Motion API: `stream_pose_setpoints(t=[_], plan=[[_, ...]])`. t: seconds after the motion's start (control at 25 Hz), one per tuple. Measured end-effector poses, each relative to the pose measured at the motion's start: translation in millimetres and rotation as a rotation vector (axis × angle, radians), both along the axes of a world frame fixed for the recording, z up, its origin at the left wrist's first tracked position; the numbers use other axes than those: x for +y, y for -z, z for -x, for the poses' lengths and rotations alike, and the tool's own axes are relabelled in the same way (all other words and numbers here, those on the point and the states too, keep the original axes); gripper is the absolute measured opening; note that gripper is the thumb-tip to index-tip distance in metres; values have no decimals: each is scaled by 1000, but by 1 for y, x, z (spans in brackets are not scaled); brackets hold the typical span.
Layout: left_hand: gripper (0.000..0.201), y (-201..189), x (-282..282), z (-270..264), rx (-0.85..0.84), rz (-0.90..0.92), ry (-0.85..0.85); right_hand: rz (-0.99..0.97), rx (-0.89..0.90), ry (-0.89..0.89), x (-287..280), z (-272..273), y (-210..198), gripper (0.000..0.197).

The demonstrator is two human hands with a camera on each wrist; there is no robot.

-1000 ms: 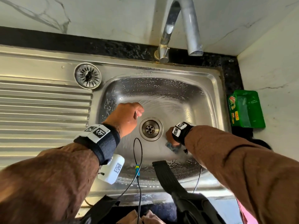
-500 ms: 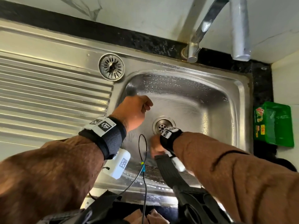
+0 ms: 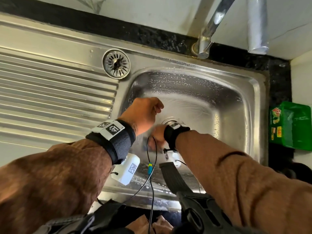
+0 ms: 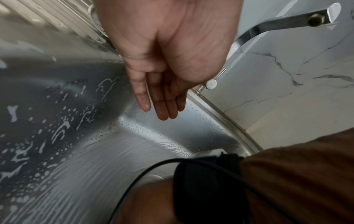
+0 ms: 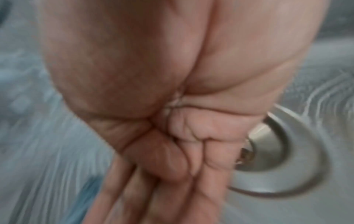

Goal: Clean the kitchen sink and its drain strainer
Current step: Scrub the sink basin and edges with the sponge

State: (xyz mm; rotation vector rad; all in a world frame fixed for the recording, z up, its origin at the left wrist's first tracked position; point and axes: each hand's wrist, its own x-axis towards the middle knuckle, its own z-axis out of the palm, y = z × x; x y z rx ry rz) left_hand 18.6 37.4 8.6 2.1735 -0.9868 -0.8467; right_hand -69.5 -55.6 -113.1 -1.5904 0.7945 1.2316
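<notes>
The steel sink basin [image 3: 199, 98] is wet and streaked with suds. Its drain strainer [image 3: 116, 64] lies out of the drain, on the rim at the basin's back left corner. My left hand [image 3: 145, 112] hovers over the left of the basin; its fingers [image 4: 161, 106] hang relaxed and hold nothing. My right hand [image 3: 157, 135] is low on the basin floor, just in front and left of the drain opening [image 5: 277, 174]. It presses a blue-grey scrub pad [image 3: 146, 144] with outstretched fingers [image 5: 134, 197], thumb folded across the palm. The right wrist view is blurred.
The tap spout [image 3: 256, 31] hangs over the back right of the basin. A ridged drainboard [image 3: 50, 92] spreads to the left. A green soap box [image 3: 292, 125] sits on the dark counter at the right. Cables and a black strap [image 3: 172, 178] hang over the front rim.
My right hand has slid the pad leftward across the basin floor, from right of the drain to its front left. The left hand stays hovering. The head view has shifted.
</notes>
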Motion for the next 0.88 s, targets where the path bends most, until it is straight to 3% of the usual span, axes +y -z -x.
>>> stream_pose_setpoints(t=[0.08, 0.16, 0.28, 0.4, 0.48, 0.6, 0.72, 0.8, 0.88], plan=[[39, 1, 1, -1, 3, -11, 1, 14, -59, 202, 0, -8, 13, 29], [40, 3, 1, 1, 27, -3, -17, 33, -51, 66, -3, 1, 8, 27], [39, 7, 1, 1, 30, -31, 18, 72, 146, -304, -37, 45, -3, 18], [39, 8, -1, 6, 19, -23, 56, 569, 131, -544, -111, 51, -21, 20], [40, 14, 2, 9, 17, -17, 59, 788, -55, -433, -138, 29, -19, 25], [40, 16, 3, 8, -26, -26, 50, 712, -293, -304, -108, -19, -8, 33], [48, 11, -16, 18, -213, -10, -56, 473, -408, -172, -42, -36, -24, 30], [51, 12, -16, 19, -185, 1, -181, 262, -432, -331, -1, -12, -20, 22], [47, 21, -6, 8, -112, -20, -114, 213, -445, -565, 16, 32, -14, 24]])
